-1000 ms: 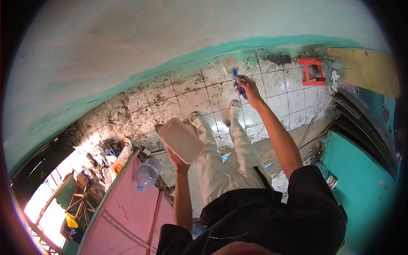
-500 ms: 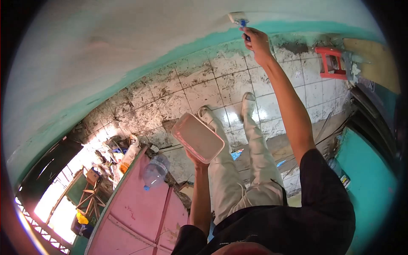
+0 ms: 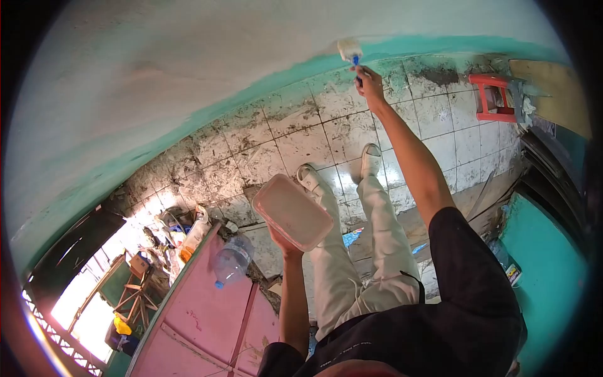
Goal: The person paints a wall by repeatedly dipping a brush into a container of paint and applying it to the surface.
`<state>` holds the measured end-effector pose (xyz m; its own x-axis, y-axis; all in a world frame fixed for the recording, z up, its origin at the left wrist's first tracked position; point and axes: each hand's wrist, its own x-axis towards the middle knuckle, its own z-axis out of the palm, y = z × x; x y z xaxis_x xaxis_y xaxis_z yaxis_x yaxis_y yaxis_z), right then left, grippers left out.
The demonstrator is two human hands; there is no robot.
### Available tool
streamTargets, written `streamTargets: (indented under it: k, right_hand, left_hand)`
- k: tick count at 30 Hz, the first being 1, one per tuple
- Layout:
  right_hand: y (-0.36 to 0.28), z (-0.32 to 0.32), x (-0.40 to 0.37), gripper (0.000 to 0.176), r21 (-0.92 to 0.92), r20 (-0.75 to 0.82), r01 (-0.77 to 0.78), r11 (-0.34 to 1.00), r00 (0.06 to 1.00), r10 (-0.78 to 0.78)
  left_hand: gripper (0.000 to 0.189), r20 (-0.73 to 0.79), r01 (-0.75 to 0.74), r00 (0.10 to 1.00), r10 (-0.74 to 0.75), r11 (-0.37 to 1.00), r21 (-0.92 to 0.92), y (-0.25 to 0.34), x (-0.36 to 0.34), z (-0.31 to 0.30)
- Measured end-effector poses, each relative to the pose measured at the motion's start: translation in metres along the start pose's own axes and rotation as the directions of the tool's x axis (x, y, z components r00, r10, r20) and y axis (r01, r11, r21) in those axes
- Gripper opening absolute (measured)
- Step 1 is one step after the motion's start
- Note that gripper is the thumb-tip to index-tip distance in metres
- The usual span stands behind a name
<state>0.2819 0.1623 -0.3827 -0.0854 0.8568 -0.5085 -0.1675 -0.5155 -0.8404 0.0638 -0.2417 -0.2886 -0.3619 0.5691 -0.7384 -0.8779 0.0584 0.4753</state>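
Note:
My right hand (image 3: 370, 83) grips the blue handle of a paintbrush (image 3: 350, 50), with its pale, paint-loaded bristles pointing up at the wall. In this view the bristles overlap the border where the whitish paint on the wall (image 3: 207, 69) meets a teal band (image 3: 301, 70). My left hand (image 3: 284, 240) holds a clear rectangular plastic tub (image 3: 294, 212) from below, at waist height. Pale paint fills the tub's inside, and most of the left fingers are hidden beneath it.
Dirty white floor tiles (image 3: 352, 135) lie under my feet. A red plastic stool (image 3: 493, 97) stands at the right. To the left, a large plastic bottle (image 3: 233, 261) rests on a pink panel (image 3: 201, 308), with clutter (image 3: 179, 232) beyond it. A teal panel (image 3: 546, 245) is at the right.
My right hand has drawn the paintbrush down and slightly left, from the whitish area to the teal border. The tub has shifted slightly and tilts differently.

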Motion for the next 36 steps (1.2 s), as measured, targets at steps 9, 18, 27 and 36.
streamTargets:
  k: [9, 18, 27, 36]
  right_hand:
    - [-0.078, 0.015, -0.019, 0.028, -0.024, 0.101, 0.014, 1.000, 0.995, -0.011]
    - [-0.237, 0.091, -0.145, 0.042, -0.255, 0.033, 0.659, 0.707, 0.737, -0.675]
    - [-0.040, 0.004, 0.001, 0.045, -0.382, -0.074, -0.306, 0.872, 0.951, 0.301]
    - [-0.242, 0.074, -0.134, 0.040, -0.345, 0.178, 0.612, 0.712, 0.787, -0.590]
  left_hand:
    - [0.055, -0.030, 0.003, 1.000, -0.004, 1.000, -0.020, -0.009, -0.015, 0.016]
    - [0.052, 0.078, 0.017, 0.997, -0.011, 0.997, -0.079, -0.005, -0.013, 0.026]
    - [0.051, 0.043, -0.027, 0.999, 0.029, 0.999, -0.046, -0.007, -0.012, -0.011]
    - [0.052, 0.076, 0.048, 0.996, -0.043, 0.997, -0.058, -0.007, -0.011, 0.011]
